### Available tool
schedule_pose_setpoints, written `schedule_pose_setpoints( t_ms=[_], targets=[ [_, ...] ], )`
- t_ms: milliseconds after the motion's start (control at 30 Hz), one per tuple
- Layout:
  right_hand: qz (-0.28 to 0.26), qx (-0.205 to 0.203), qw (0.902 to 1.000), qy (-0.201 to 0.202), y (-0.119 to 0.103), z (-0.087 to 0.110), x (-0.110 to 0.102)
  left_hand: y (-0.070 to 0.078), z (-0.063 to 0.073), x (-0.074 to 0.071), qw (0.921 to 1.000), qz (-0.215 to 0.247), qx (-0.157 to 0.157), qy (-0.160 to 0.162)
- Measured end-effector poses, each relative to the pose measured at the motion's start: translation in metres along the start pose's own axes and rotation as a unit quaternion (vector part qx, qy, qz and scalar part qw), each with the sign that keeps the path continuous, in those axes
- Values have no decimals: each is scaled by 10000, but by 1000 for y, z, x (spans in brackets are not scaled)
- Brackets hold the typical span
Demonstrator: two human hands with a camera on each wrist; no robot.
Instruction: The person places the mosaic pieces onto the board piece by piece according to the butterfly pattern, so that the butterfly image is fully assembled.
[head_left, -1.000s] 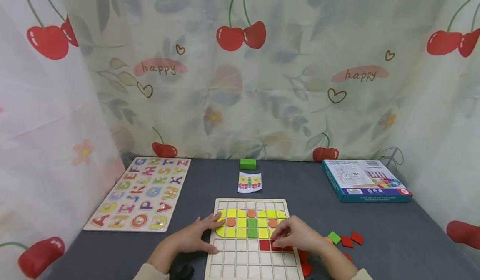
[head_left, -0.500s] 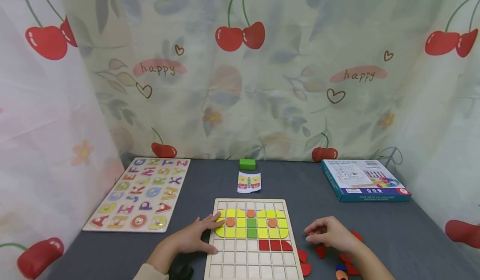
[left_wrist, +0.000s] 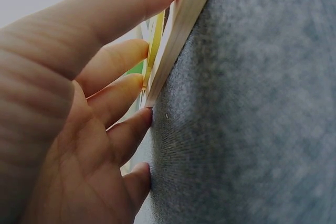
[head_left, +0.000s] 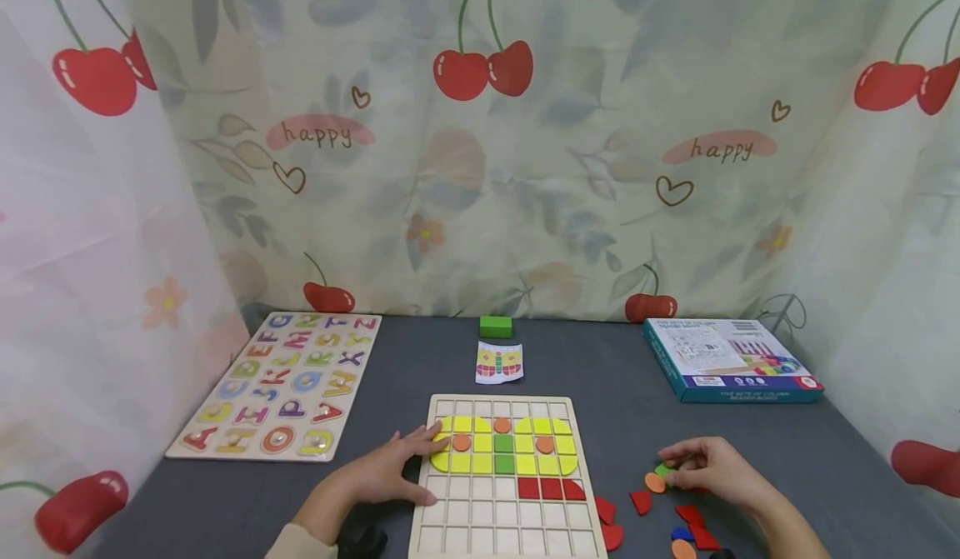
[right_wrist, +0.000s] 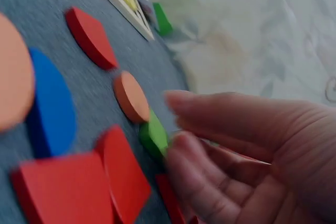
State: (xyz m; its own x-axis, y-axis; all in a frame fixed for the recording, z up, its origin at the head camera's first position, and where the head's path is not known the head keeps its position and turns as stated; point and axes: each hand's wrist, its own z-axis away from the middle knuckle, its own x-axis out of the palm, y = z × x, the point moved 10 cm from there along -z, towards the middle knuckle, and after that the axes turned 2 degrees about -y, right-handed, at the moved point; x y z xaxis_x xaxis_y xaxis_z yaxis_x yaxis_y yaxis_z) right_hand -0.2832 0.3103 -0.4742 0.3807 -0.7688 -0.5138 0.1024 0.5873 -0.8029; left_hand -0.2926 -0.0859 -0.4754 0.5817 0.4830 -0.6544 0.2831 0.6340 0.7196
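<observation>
My left hand (head_left: 382, 469) rests along the left edge of a wooden grid board (head_left: 487, 516), fingertips over the yellow pieces (head_left: 462, 464) and thumb lower on the rim. In the left wrist view its fingers (left_wrist: 118, 90) reach that edge. Yellow, orange and green pieces form a pattern on the board, with red pieces (head_left: 551, 489) in the row below. My right hand (head_left: 716, 469) is over the loose pieces at the right, thumb and fingertips right by a green square tile (right_wrist: 153, 136). An orange disc (right_wrist: 131, 97) lies against that tile. Nothing shows between the fingertips.
Loose red pieces (head_left: 690, 515), a blue piece (head_left: 682, 534) and another orange disc (head_left: 683, 550) lie right of the board. Behind it are a butterfly pattern card (head_left: 498, 362) and green block (head_left: 496, 326). An alphabet board (head_left: 277, 388) stands left, a box (head_left: 731, 361) right.
My right hand has left the red piece at the end of the board's red row and moved right to the loose green tile. My left hand has stayed on the board.
</observation>
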Motion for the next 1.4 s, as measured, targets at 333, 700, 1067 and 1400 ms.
schedule_pose_setpoints(
  t_ms=[333, 700, 1067, 1400],
  targets=[
    [500, -162, 9985, 130, 4, 1, -6, 0, 1, 0, 10000, 86, 2, -5],
    [647, -132, 9976, 195, -1, -2, 1, -1, 2, 1, 10000, 74, 16, -12],
    [403, -352, 9985, -128, -11, -8, 10, -1, 1, 0, 10000, 60, 26, -27],
    [51, -576, 9983, 6, -41, -21, 25, -4, 0, 0, 10000, 0, -61, 10]
  ],
)
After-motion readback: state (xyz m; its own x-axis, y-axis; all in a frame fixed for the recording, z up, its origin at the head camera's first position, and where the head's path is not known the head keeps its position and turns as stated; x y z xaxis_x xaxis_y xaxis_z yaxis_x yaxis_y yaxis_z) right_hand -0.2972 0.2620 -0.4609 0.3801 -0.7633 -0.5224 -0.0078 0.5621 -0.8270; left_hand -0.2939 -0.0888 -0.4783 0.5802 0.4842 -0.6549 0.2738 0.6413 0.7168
